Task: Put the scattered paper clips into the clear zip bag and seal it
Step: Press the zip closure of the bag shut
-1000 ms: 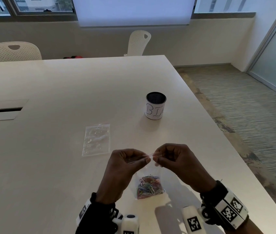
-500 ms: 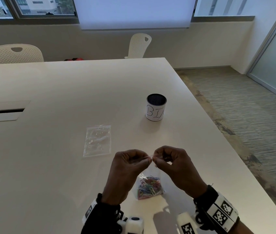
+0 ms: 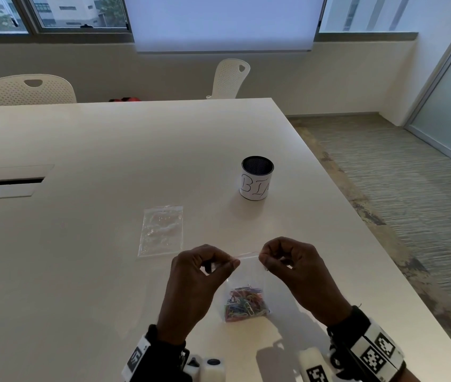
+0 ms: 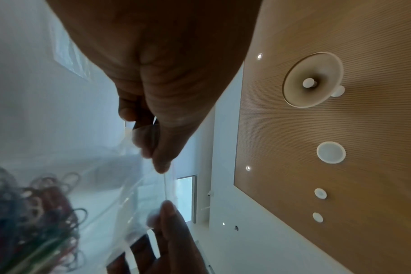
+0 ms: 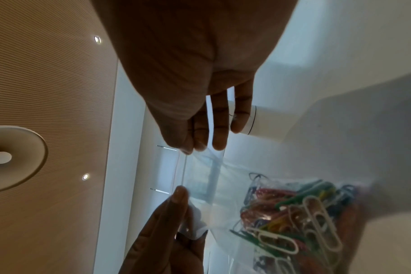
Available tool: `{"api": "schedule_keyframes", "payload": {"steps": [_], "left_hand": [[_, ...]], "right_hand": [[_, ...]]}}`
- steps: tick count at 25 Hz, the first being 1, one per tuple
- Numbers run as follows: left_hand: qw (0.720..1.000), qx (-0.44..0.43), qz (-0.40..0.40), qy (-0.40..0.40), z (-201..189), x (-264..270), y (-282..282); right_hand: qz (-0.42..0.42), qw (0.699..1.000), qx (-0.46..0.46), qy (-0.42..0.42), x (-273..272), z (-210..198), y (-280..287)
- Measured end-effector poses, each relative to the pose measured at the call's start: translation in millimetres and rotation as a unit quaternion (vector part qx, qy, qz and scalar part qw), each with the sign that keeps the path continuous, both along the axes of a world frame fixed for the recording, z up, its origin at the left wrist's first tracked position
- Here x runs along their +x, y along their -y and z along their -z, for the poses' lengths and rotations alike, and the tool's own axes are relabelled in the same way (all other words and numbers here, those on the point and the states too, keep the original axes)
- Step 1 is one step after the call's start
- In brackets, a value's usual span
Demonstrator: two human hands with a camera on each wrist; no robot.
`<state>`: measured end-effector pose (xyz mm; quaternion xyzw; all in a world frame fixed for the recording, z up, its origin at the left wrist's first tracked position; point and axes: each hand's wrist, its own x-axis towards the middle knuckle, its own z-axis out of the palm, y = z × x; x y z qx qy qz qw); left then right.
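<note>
Clear plastic stretches between your two hands: the zip bag (image 3: 246,274) hangs from its top strip, which you hold taut just above the white table (image 3: 108,150). Your left hand (image 3: 199,274) pinches the left end of that strip between thumb and curled fingers, and your right hand (image 3: 290,268) pinches the right end the same way, so both hands are closed on the bag. From the left wrist view the thumb (image 4: 162,163) presses the strip edge from above while the other hand's thumb meets it from below. Whether the zip along the strip is pressed closed cannot be told from these views.

The paper clips (image 3: 245,303) sit bunched in the bottom of the bag (a mix of red, green, blue, yellow and white ones), and the bag's lower end rests on or just above the table between your wrists. The right wrist view shows them most plainly (image 5: 293,218), piled against the plastic.

A second clear bag (image 3: 161,230) lies flat on the table, off to the left beyond your left hand and apart from it. A black mesh cup (image 3: 256,178) wrapped in white paper with handwritten letters stands farther back to the right. Two white perforated chairs (image 3: 27,89) stand at the far edge of the table, below the windows
</note>
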<state>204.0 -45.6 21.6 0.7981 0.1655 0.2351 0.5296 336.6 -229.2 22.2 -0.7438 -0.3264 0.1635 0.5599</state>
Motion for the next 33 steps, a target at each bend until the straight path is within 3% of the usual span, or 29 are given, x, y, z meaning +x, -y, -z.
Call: {"api": "schedule_keyframes", "payload": {"steps": [9,13,17,21,26,28,30,33], "left_hand": [[0.991,0.123,-0.025,0.054,-6.0,-5.5,-10.9],[0.992,0.104,-0.042,0.065,-15.5,0.4,-25.6],[0.99,0.139,-0.008,0.021,-23.4,6.3,-46.1],[0.99,0.136,-0.034,-0.025,-21.4,13.4,-60.2],[0.987,0.127,-0.038,-0.087,-9.4,52.1,-87.3],[0.984,0.134,-0.043,-0.11,-2.0,72.5,-99.0],[0.98,0.148,-0.043,-0.129,6.9,89.6,-109.2],[0.975,0.158,-0.034,-0.154,18.0,107.2,-121.6]], "right_hand": [[-0.017,0.999,0.026,-0.026,9.2,-10.6,2.4],[-0.043,0.996,0.048,-0.058,20.4,-25.4,-8.8],[-0.083,0.995,0.033,-0.052,36.2,-35.6,-21.9],[-0.098,0.994,0.004,-0.05,51.7,-30.6,-38.3],[-0.048,0.996,-0.055,-0.053,82.9,-9.8,-76.1],[0.007,0.996,-0.085,0.0,89.1,0.8,-92.4],[0.054,0.976,-0.152,0.149,81.3,5.8,-102.1],[-0.046,0.943,-0.208,0.256,53.0,8.6,-111.9]]}}
